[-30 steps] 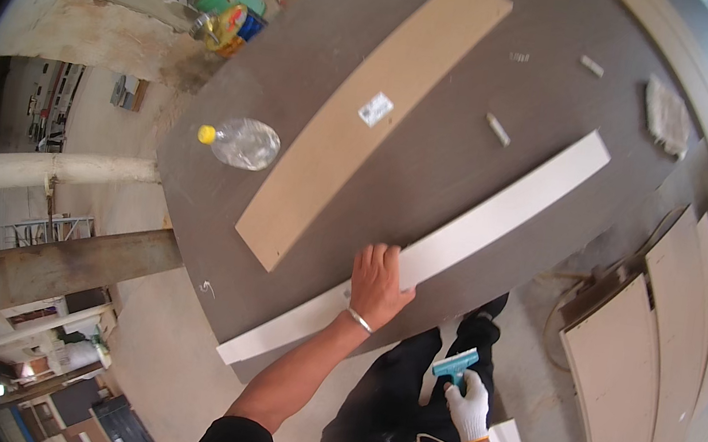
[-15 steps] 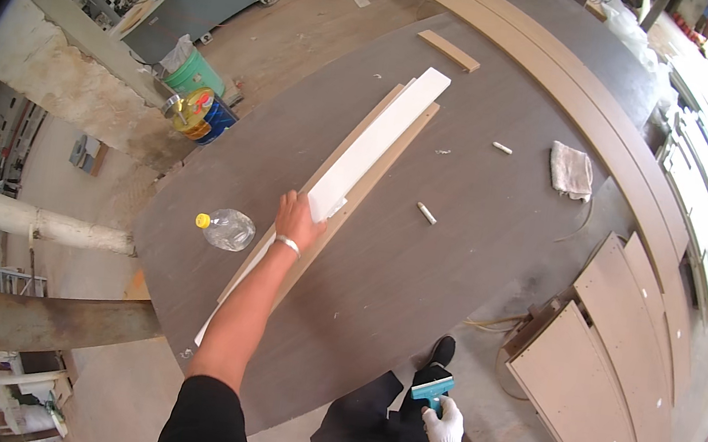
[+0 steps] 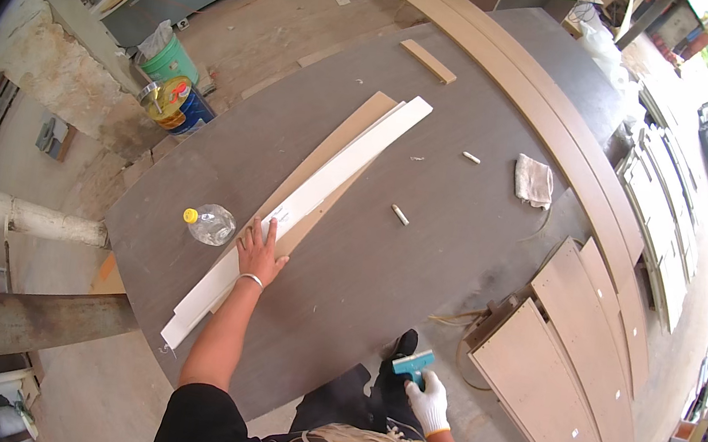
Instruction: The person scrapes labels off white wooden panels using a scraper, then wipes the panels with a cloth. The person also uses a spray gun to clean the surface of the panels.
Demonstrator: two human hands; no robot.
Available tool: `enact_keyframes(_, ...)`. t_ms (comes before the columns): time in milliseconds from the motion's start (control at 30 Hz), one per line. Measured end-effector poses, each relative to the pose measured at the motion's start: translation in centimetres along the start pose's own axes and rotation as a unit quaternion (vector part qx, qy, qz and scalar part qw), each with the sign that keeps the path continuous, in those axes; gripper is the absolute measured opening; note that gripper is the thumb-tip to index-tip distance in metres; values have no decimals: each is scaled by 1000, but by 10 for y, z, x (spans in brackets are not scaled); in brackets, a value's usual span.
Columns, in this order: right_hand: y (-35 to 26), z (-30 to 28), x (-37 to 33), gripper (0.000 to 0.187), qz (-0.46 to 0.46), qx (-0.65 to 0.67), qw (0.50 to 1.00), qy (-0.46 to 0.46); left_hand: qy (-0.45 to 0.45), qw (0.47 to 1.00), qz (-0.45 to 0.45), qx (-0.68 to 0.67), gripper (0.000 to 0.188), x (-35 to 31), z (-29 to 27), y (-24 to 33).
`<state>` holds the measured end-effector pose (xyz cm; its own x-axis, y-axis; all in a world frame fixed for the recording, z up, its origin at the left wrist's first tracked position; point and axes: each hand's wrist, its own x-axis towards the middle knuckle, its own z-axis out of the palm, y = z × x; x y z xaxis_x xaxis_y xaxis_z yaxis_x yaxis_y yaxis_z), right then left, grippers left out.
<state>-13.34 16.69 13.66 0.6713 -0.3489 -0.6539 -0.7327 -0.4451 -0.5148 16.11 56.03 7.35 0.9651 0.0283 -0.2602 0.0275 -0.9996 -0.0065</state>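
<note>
My bare left hand (image 3: 260, 255), a band around its wrist, rests with fingers spread on a long white strip (image 3: 348, 162). The strip lies at a slant across the grey-brown table, on top of narrow brown boards (image 3: 320, 156) that show along both its sides. More white material shows at its near-left end. In my right hand (image 3: 428, 403), which wears a white glove, is a teal scraper (image 3: 413, 366) with a wide, pale head. It is held near my legs, off the table's near edge. Left of the strip lies a clear plastic bottle (image 3: 212, 225) with a yellow cap.
Two white sticks, a nearer one (image 3: 399, 214) and a farther one (image 3: 471, 157), and a folded cloth (image 3: 534, 181) lie on the table (image 3: 346, 283). Long brown panels (image 3: 524, 82) curve along its far right side. Stacked brown panels (image 3: 542, 389) stand at right; a green bucket (image 3: 169, 61) stands beyond the left edge.
My left hand has gone from gripping the white strip to lying spread on it. The strip has moved nearer along the brown boards. My right hand still holds the scraper.
</note>
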Motion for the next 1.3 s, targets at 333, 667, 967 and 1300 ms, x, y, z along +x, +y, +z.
enact_keyframes(333, -18, 0, 36, 53, -66, -69, 994, -62, 142, 980, 117, -78, 75, -81, 58, 54)
enact_keyframes(667, -50, -26, 60, 21, 12, 241, 968, -72, 7, 972, -24, -233, 87, -195, 109, 172)
enact_keyframes(967, -61, -143, 117, 22, -32, 217, 974, -63, -17, 952, 159, -261, 75, -136, 77, 290)
enact_keyframes(1300, 49, -251, 159, 16, 51, 418, 906, 31, 167, 953, 125, -221, 75, 171, 25, 359)
